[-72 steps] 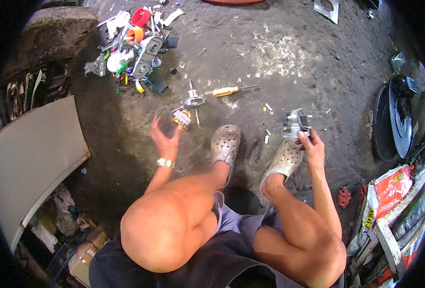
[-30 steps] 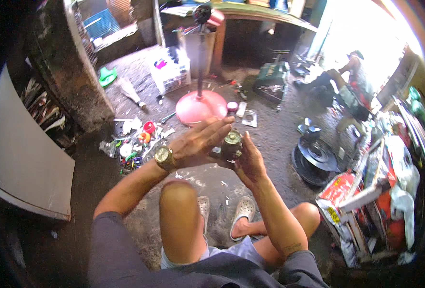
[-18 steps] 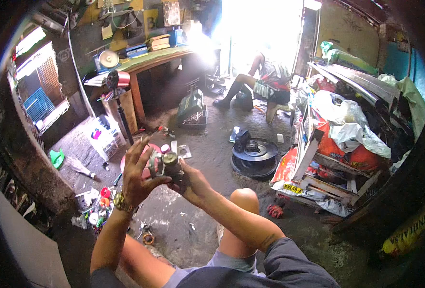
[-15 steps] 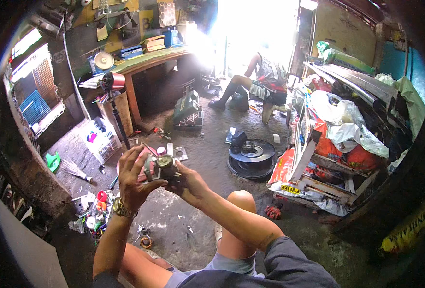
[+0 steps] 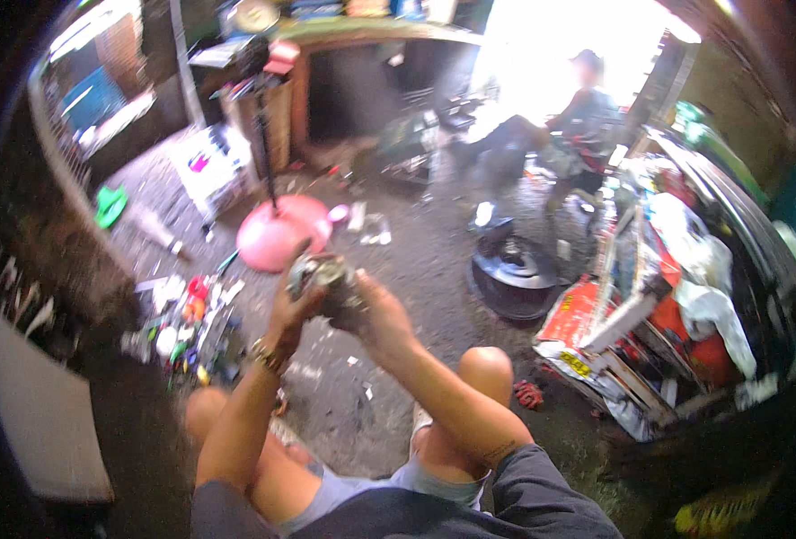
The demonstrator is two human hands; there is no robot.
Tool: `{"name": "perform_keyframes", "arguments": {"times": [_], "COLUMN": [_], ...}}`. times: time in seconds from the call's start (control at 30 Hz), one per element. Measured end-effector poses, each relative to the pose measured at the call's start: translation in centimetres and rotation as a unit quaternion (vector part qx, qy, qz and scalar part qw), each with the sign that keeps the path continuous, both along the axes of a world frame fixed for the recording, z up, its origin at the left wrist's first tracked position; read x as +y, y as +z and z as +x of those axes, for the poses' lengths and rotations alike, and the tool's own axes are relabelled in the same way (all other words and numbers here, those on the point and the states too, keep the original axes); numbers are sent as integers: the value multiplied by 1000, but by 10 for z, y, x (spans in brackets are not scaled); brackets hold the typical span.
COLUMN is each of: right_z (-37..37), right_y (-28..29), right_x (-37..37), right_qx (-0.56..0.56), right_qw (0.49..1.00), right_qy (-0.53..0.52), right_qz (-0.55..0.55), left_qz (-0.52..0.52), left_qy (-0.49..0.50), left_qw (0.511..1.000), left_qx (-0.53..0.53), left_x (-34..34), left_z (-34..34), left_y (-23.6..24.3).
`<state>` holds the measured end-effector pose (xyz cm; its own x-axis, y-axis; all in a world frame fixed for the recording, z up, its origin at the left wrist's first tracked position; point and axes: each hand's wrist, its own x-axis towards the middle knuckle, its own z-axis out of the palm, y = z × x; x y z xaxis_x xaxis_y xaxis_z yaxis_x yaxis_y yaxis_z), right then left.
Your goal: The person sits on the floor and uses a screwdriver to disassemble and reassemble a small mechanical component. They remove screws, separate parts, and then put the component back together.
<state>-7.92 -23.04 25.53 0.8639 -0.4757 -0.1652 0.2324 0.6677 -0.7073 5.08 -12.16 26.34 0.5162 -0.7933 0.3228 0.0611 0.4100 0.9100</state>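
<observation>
In front of me I hold a small greasy metal part (image 5: 331, 275) with a rounded, brassy-looking end; it resembles a motor housing, but blur hides its details. My left hand (image 5: 294, 310), wearing a wristwatch (image 5: 267, 357), is closed around its left side, thumb across the front. On the other side, my right hand (image 5: 382, 321) grips the part, its fingers partly hidden behind it. Just beyond my hands stands a pink round fan-like base (image 5: 277, 235) with a dark upright pole (image 5: 266, 148).
Small colourful plastic scraps (image 5: 187, 328) litter the floor at left, near a whisk broom (image 5: 157, 232). Black round discs (image 5: 517, 269) lie ahead right. Sacks and boards (image 5: 614, 323) are piled at right. Another person (image 5: 587, 117) sits by the bright doorway. A workbench (image 5: 371, 34) spans the back.
The view has swung left and down, bringing the pink base into sight. My left fingers, raised and spread before, now curl around the metal part. Both hands still hold it.
</observation>
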Motion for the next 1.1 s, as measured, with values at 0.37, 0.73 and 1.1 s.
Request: {"name": "perform_keyframes", "arguments": {"times": [0.37, 0.73, 1.1], "right_z": [-18, -44, -37], "right_y": [30, 52, 34], "right_x": [15, 33, 24], "right_qx": [53, 77, 53], "right_qw": [928, 837, 846], "right_qy": [-74, -61, -96], "right_qz": [-360, -538, -521], "left_qz": [-161, -167, -145], "left_qy": [14, -30, -15], "left_qw": [838, 875, 895], "left_qx": [522, 454, 422], "left_x": [22, 26, 17], "left_z": [39, 39, 21], "left_y": [-29, -4, -3]}}
